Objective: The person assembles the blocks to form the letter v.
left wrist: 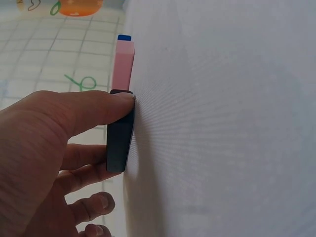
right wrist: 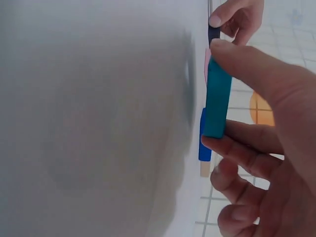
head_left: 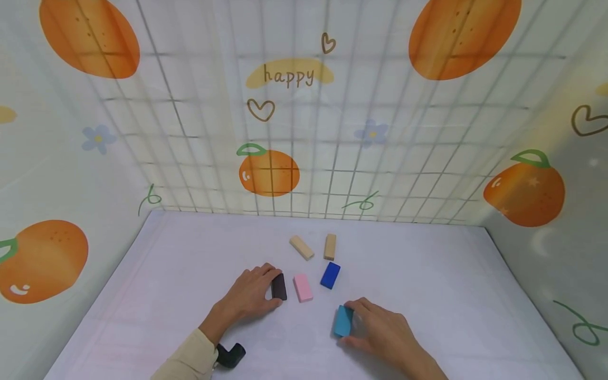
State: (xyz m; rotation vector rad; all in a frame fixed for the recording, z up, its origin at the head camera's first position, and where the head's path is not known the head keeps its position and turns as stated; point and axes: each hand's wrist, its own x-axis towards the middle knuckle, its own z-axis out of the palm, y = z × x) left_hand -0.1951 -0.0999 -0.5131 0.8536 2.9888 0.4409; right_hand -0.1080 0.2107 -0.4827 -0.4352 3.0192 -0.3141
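My left hand point(head_left: 252, 293) pinches a black block point(head_left: 279, 287) by its two ends, thumb at the near end and fingers at the far end. In the left wrist view the thumb lies over one end of that black block point(left wrist: 119, 138). To the right of it lies a pink block point(head_left: 303, 287), apart from the hand. My right hand point(head_left: 380, 330) grips a light blue block point(head_left: 343, 321) between thumb and fingers, nearer the front. The right wrist view shows the same light blue block point(right wrist: 218, 101) held end to end. A dark blue block point(head_left: 330, 275) lies beyond it.
Two plain wooden blocks, one slanted point(head_left: 301, 247) and one nearly straight point(head_left: 330, 247), lie farther back on the white table point(head_left: 199, 237). A grid with a printed curtain point(head_left: 313, 174) stands behind. A black device point(head_left: 231, 355) sits at my left wrist.
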